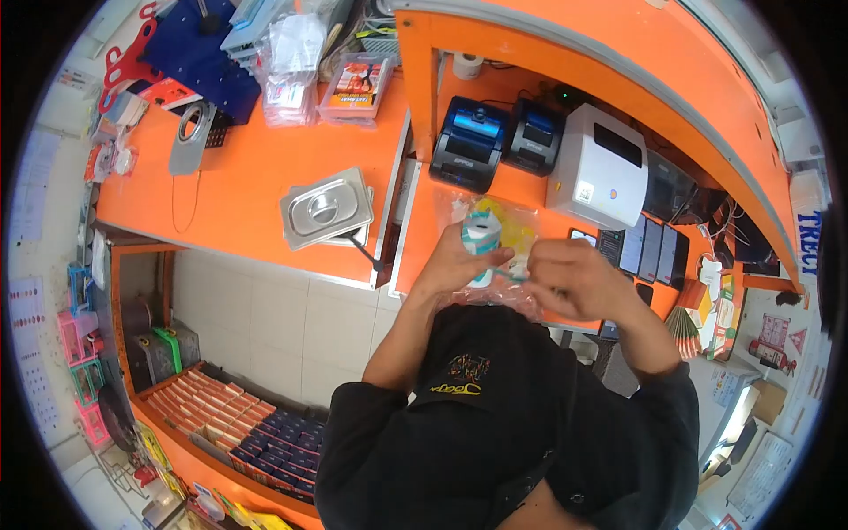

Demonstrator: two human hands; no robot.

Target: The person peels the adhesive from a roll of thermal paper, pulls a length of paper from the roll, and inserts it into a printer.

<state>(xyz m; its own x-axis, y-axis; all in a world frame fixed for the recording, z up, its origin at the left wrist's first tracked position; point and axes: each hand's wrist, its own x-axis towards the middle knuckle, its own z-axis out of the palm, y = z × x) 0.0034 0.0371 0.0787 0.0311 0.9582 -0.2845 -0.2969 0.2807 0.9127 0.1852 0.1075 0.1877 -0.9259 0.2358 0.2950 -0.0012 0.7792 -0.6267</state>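
My left hand (pixel 448 264) is wrapped around a white paper roll (pixel 480 232) in a teal and white wrapper, its round core hole facing up. Close by on the right, my right hand (pixel 576 279) has its fingers drawn together. A thin teal strip (pixel 510 276) runs from the roll to those fingertips, which appear to pinch it. Under and behind the hands lies a clear plastic bag (pixel 523 231) with yellow print. Its crumpled pinkish part spreads between the hands and my black shirt.
Black printers (pixel 471 144) and a white printer (pixel 599 166) stand behind my hands. Several phones (pixel 652 250) lie to the right. On the left counter are metal lids (pixel 327 208) and a plastic box (pixel 358 87). A gap with tiled floor (pixel 291 327) separates that counter from the lower shelf of small boxes.
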